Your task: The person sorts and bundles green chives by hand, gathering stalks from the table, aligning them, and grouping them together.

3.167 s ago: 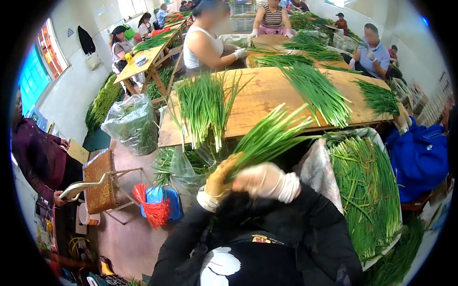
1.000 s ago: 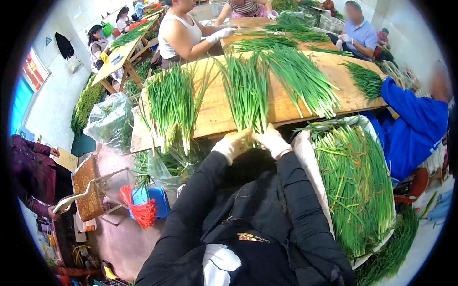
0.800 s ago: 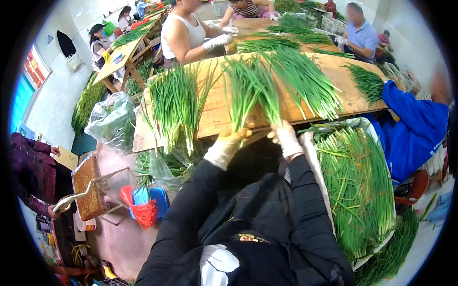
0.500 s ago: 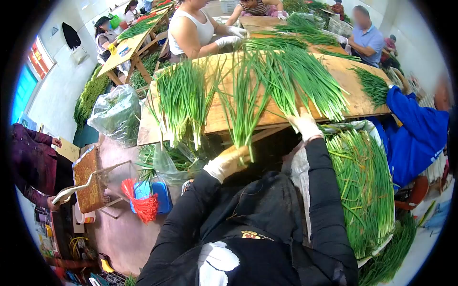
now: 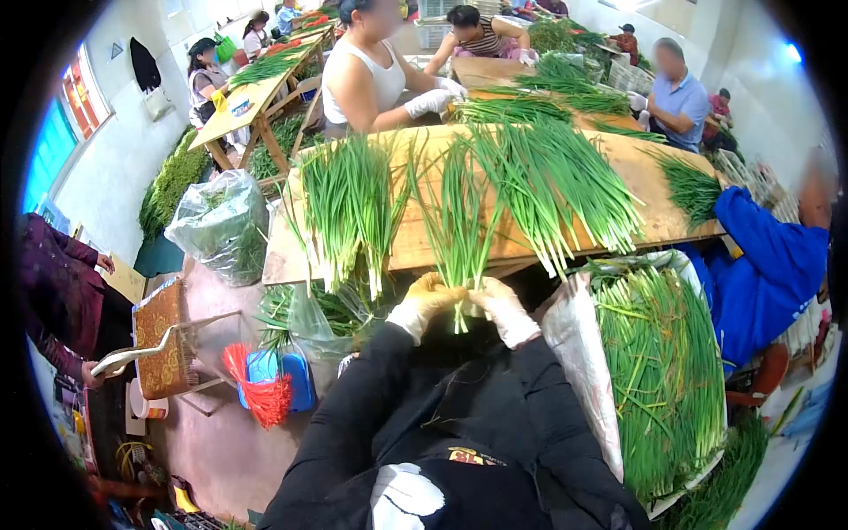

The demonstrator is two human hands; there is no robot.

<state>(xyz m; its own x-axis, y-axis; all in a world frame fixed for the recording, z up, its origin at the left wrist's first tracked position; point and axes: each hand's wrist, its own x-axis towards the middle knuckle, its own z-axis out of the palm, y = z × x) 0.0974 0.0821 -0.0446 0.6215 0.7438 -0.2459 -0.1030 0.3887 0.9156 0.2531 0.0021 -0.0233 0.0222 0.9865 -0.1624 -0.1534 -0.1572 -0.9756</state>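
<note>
A bunch of green chives (image 5: 462, 225) lies over the front edge of the wooden table (image 5: 415, 252), its pale stem ends toward me. My gloved left hand (image 5: 426, 302) is closed round the stems from the left. From the right, my gloved right hand (image 5: 500, 309) pinches the same stems, close beside the left. The cut ends stick out below my fingers. A pile of chives (image 5: 349, 208) rests to the left of the bunch, and another pile (image 5: 556, 194) to the right.
At my right stands a white-lined container (image 5: 583, 371) full of chives (image 5: 658, 362). Red ties (image 5: 262, 389) lie on a blue basket (image 5: 300, 384) at the left, near a stool (image 5: 163, 344) and a plastic bag (image 5: 221, 225). Several people work at tables beyond.
My right hand has left the right-hand pile and moved left to the bunch, joining my left hand at the stems. The view has shifted slightly.
</note>
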